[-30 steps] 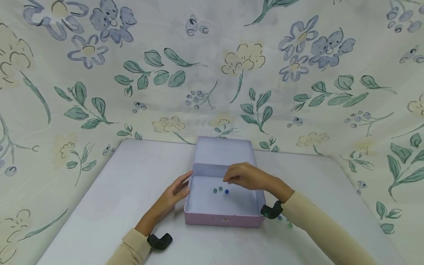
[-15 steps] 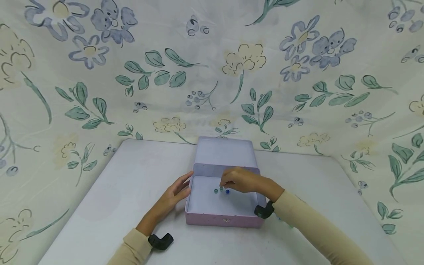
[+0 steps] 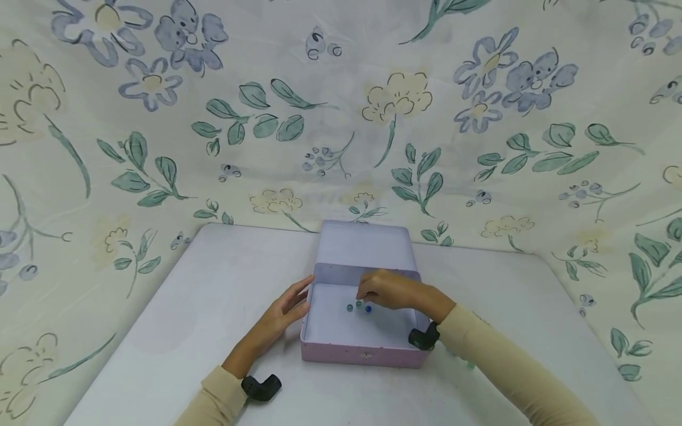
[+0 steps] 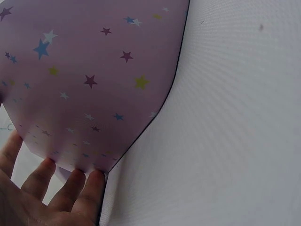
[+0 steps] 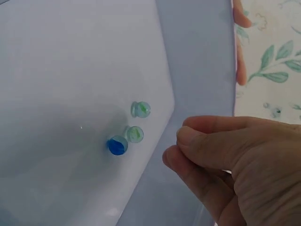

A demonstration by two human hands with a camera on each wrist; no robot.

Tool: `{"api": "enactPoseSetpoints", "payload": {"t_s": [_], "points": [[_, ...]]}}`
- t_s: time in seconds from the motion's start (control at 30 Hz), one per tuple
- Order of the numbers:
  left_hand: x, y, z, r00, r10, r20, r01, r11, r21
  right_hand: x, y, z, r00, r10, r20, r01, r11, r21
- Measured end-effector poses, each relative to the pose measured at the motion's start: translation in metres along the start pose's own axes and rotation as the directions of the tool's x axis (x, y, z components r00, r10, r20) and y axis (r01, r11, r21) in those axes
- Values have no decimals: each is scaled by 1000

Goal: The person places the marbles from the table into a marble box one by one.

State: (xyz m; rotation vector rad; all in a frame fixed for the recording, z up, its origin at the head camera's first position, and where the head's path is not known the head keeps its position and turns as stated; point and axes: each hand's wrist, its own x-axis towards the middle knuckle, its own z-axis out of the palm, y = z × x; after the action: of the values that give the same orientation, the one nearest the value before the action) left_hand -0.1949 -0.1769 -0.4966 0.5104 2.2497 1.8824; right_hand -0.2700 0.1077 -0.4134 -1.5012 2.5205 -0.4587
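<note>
A shallow pink tin box (image 3: 367, 356) stands on the table, its hinged lid (image 3: 364, 245) laid back. On its pale floor lie one blue marble (image 5: 117, 145) and two clear ones with green swirls, a nearer marble (image 5: 135, 134) and a farther marble (image 5: 142, 109). My right hand (image 3: 394, 290) is inside the box, fingertips close above the marbles, thumb and fingers drawn together. I cannot tell whether something small is hidden in that pinch. My left hand (image 3: 282, 310) has its fingers extended along the box's left side, fingertips touching the star-printed outside (image 4: 89, 80).
Beyond the box's right front corner, a greenish marble (image 3: 471, 365) on the white table (image 3: 234, 278) is partly covered by the right sleeve (image 3: 506, 361). A flower-printed cloth (image 3: 330, 118) hangs behind the table. Each wrist wears a black device, such as the left one (image 3: 261, 387).
My right hand has come down and slightly left toward the marbles, then stayed there. The left hand keeps its place at the box's side. The whole view has shifted slightly.
</note>
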Motion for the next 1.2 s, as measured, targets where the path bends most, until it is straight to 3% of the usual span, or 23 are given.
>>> {"api": "enactPoseSetpoints", "payload": {"t_s": [0.43,0.8,1.03,1.2], "points": [[-1,-1,-2,1000,-6,-2,6,1000,4,5,2,2,1000,12,21,-12,1000,-29],[-1,2,0,1000,-14,6,14,1000,-10,5,5,20,998,58,-2,-58,998,-39],[1,1,1,1000,-17,2,17,1000,5,6,6,29,993,113,40,-110,992,-69],[1,1,0,1000,-12,3,12,1000,-9,5,9,32,994,105,43,-102,993,-62]]}}
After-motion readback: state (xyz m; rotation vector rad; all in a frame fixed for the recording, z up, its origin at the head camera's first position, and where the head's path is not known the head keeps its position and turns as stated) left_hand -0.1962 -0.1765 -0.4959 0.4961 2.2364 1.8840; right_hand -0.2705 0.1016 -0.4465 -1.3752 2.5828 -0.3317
